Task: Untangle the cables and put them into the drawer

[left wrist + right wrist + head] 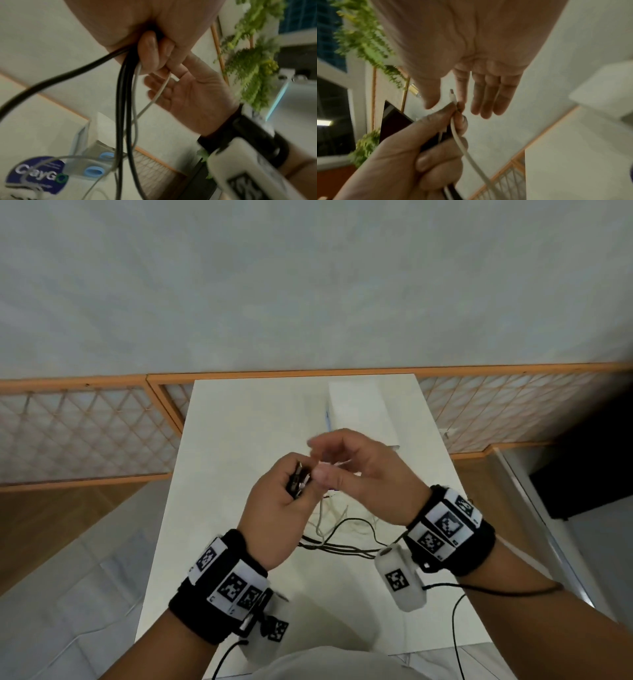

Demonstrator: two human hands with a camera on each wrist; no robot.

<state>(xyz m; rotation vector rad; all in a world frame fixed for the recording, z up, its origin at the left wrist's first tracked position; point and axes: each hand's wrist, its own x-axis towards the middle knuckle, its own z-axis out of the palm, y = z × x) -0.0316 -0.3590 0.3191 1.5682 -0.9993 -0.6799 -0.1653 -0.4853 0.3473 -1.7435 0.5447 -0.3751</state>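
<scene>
My left hand [298,479] is raised above the white table [239,422] and grips a bunch of black cables [120,108] together with a thin white cable [462,146]. The white cable's plug [453,96] sticks up out of the left fist [436,135]. My right hand [320,460] hovers just beside it with fingers relaxed, the plug lying between thumb and forefinger without a clear pinch. Loose black and white loops [342,539] hang from the fist onto the table. A small white drawer unit [359,412] with blue handles [93,171] stands at the table's far side.
A round blue sticker [37,174] lies on the table near the drawer unit. A wood-framed lattice screen [85,433] runs behind the table. Green hanging plants [254,67] and a dark cabinet [589,474] are off to the right.
</scene>
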